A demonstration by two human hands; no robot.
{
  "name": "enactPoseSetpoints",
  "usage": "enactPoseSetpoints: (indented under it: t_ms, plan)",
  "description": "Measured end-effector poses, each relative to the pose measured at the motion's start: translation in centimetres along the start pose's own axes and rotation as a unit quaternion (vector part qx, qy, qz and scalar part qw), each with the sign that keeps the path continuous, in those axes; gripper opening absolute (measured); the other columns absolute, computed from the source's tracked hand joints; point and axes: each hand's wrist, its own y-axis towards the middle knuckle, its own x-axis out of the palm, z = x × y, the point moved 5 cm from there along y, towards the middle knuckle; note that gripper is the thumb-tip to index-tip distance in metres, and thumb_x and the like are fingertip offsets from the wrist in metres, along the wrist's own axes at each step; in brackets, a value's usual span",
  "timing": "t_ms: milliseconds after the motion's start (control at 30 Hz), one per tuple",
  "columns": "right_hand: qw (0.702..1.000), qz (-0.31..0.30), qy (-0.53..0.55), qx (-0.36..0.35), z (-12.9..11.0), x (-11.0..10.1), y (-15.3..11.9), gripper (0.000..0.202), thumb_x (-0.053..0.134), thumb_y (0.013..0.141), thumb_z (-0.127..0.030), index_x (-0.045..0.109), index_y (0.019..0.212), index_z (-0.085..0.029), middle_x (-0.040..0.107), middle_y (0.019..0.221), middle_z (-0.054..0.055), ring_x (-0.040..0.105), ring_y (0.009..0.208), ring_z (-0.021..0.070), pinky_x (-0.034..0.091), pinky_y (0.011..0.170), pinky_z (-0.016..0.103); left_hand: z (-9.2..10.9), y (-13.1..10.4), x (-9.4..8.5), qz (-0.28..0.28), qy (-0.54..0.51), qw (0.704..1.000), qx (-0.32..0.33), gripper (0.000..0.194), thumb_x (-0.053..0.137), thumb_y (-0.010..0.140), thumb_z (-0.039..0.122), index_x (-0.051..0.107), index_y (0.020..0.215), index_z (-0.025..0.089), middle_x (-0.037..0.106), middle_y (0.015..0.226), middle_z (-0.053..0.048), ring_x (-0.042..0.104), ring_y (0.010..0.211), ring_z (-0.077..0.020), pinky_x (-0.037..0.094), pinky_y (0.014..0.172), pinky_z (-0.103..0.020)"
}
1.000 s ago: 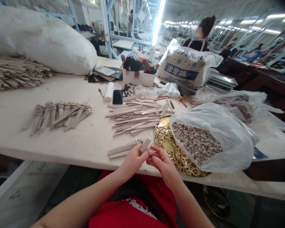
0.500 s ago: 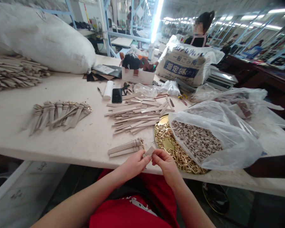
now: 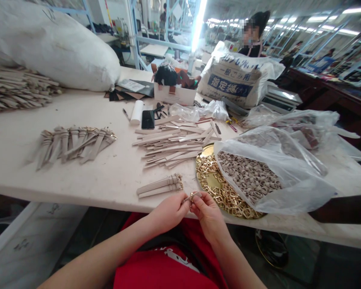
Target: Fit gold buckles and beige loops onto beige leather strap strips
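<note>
Pinching a narrow, flat, beige strip (image 3: pixel 196 194) between nearly closed fingertips, the left hand (image 3: pixel 170 210) and the right hand (image 3: pixel 209 212) are meeting at the near edge of the white tabletop (image 3: pixel 116 186). A small gold-coloured glint is showing between them, but the fingers are hiding how it is sitting on the strip; whether the right fingertips are also gripping metal, I cannot tell.

Because the hands are working so close to the edge, a loosening pinch could be sending the strip down past the red clothing (image 3: pixel 165 269) to the floor. Uneven pressure from the two sides could be creasing or twisting it. Just beyond the left hand, a neat row of banded beige strips (image 3: pixel 161 187) is lying where a forward nudge of the knuckles could be scattering it. Right of the right hand, a round, shiny gold tray (image 3: pixel 209 149) is holding loose gold metal buckles (image 3: pixel 242 209); a swinging forearm could be catching its rim or snagging the translucent plastic bag (image 3: pixel 303 196) overlapping it, spilling curled beige loops (image 3: pixel 249 176).
</note>
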Motion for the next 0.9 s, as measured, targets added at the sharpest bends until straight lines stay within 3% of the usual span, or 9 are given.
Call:
enactPoseSetpoints:
  t_ms: [100, 233, 433, 667, 733, 833, 900]
  plan:
    - [0.999, 0.039, 0.022, -0.015, -0.5, -0.4, 0.2, 0.025, 0.077, 0.056, -0.029, 0.059, 0.072, -0.021, 0.057, 0.069, -0.006, 0.049, 0.051, 0.0046, 0.046, 0.052, 0.019, -0.1, -0.2, 0.0, -0.017, -0.027, 0.999, -0.017, 0.025, 0.033, 0.087, 0.033, 0.047, 0.072, 0.018, 0.052, 0.064, 0.001, 0.047, 0.061, -0.0138, 0.031, 0.055, -0.023]
    - [1.000, -0.004, -0.025, -0.016, -0.1, 0.2, 0.0, 0.021, 0.072, 0.063, -0.030, 0.057, 0.075, -0.020, 0.055, 0.068, -0.005, 0.046, 0.052, 0.0054, 0.043, 0.050, 0.018, 0.1, -0.2, 0.0, -0.009, -0.110, 0.994, -0.009, 0.028, 0.032, 0.087, 0.036, 0.046, 0.072, 0.017, 0.048, 0.061, 0.003, 0.045, 0.057, -0.0114, 0.032, 0.053, -0.021]
    - [0.987, -0.042, -0.139, -0.072, 1.0, 0.6, -0.8, 0.017, 0.060, 0.076, -0.035, 0.054, 0.080, -0.020, 0.054, 0.072, -0.002, 0.048, 0.060, 0.0098, 0.042, 0.057, 0.023, -0.7, -0.1, 0.7, -0.044, -0.212, 0.975, -0.042, 0.026, 0.033, 0.085, 0.037, 0.045, 0.073, 0.017, 0.045, 0.056, 0.005, 0.037, 0.042, -0.0065, 0.029, 0.041, -0.018]
    - [0.967, -0.011, -0.230, -0.108, 0.4, -0.2, -0.5, 0.024, 0.048, 0.082, -0.038, 0.049, 0.067, -0.019, 0.045, 0.056, -0.006, 0.041, 0.053, 0.0100, 0.036, 0.055, 0.023, -1.3, 0.2, 0.9, -0.066, -0.235, 0.966, -0.088, 0.022, 0.038, 0.080, 0.036, 0.045, 0.071, 0.017, 0.047, 0.054, 0.006, 0.035, 0.036, -0.0045, 0.027, 0.036, -0.016]
    - [0.945, 0.005, -0.286, -0.155, -0.3, -0.1, -0.9, 0.021, 0.050, 0.081, -0.036, 0.050, 0.067, -0.020, 0.046, 0.058, -0.005, 0.042, 0.055, 0.0108, 0.036, 0.056, 0.024, -1.3, 0.1, 1.0, -0.063, -0.238, 0.965, -0.093, 0.022, 0.039, 0.079, 0.037, 0.045, 0.071, 0.017, 0.048, 0.055, 0.006, 0.036, 0.036, -0.0048, 0.026, 0.036, -0.017]
    - [0.889, 0.029, -0.378, -0.257, -1.6, 0.3, -1.7, 0.015, 0.058, 0.075, -0.031, 0.053, 0.067, -0.020, 0.050, 0.066, -0.002, 0.045, 0.064, 0.0130, 0.036, 0.061, 0.025, -1.1, -0.1, 0.8, -0.034, -0.215, 0.973, -0.074, 0.021, 0.039, 0.080, 0.034, 0.046, 0.069, 0.017, 0.049, 0.056, 0.006, 0.039, 0.040, -0.0059, 0.029, 0.040, -0.018]
    - [0.890, 0.019, -0.379, -0.252, -1.8, 0.3, -1.7, 0.013, 0.059, 0.074, -0.030, 0.054, 0.068, -0.019, 0.051, 0.067, -0.002, 0.045, 0.065, 0.0135, 0.037, 0.062, 0.026, -0.9, -0.3, 0.7, -0.014, -0.183, 0.982, -0.056, 0.024, 0.039, 0.080, 0.034, 0.046, 0.066, 0.017, 0.047, 0.055, 0.006, 0.041, 0.044, -0.0067, 0.030, 0.044, -0.018]
